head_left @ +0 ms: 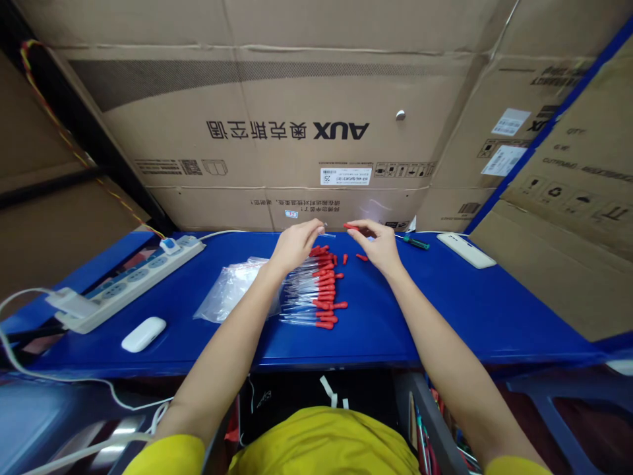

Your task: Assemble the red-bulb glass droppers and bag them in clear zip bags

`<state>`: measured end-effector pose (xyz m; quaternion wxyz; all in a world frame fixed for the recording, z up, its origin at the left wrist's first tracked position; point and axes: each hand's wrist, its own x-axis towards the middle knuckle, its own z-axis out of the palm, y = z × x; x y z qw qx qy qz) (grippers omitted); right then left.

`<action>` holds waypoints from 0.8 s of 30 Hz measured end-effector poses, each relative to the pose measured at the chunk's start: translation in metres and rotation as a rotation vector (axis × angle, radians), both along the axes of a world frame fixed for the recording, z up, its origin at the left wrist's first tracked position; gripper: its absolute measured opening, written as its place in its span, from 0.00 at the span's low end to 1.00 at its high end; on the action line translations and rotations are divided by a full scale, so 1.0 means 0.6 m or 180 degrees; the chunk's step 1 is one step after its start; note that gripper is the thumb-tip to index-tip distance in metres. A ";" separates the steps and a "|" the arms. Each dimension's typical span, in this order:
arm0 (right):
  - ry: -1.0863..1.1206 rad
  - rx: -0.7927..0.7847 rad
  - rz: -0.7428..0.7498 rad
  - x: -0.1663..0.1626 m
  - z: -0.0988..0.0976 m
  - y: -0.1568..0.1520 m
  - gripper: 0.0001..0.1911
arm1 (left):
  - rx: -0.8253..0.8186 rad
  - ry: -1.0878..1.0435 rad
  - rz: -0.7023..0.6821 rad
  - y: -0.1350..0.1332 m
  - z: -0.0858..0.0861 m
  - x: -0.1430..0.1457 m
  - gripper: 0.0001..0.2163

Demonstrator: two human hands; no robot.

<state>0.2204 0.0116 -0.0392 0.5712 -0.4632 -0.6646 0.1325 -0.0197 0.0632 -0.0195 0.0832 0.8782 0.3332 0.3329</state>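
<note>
My left hand [297,244] is pinched around a thin clear glass tube [328,235] whose end sticks out to the right. Opposite it, with a small gap between, my right hand [380,247] grips a red rubber bulb [351,226] in its fingertips. Below the hands lies a pile of glass droppers [302,290], red bulbs pointing right and clear tubes left. A loose red bulb [345,259] and another red bulb [362,257] rest on the blue table just right of the pile. Under my left forearm is a clear plastic bag [225,293].
A white power strip [143,274] with plugs and a white earbud case [144,334] lie on the left of the blue table [386,330]. A green-handled screwdriver [414,242] and a white phone-like device [465,250] lie at the back right. Cardboard panels [297,86] wall the back.
</note>
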 end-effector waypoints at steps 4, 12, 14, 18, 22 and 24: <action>0.0354 0.0036 -0.0318 0.022 -0.006 0.014 0.17 | 0.0135 -0.0233 0.0313 0.023 -0.005 -0.023 0.15; 0.0870 -0.0235 -0.0393 0.048 -0.031 0.040 0.25 | -0.0376 0.0255 0.0686 0.046 -0.030 -0.032 0.16; 0.0856 -0.0262 -0.0469 0.053 -0.034 0.042 0.25 | -0.0436 0.0316 0.0740 0.049 -0.036 -0.032 0.17; 0.0511 -0.0424 -0.0604 0.060 -0.041 0.042 0.23 | -0.0714 0.0528 0.0563 0.060 -0.055 -0.038 0.13; -0.0058 -0.0581 -0.0543 0.052 -0.051 0.039 0.16 | -0.0913 0.0692 0.0015 0.075 -0.079 -0.047 0.21; -0.0388 -0.0580 -0.0510 0.042 -0.054 0.038 0.12 | -0.0949 0.0600 -0.0069 0.081 -0.087 -0.049 0.21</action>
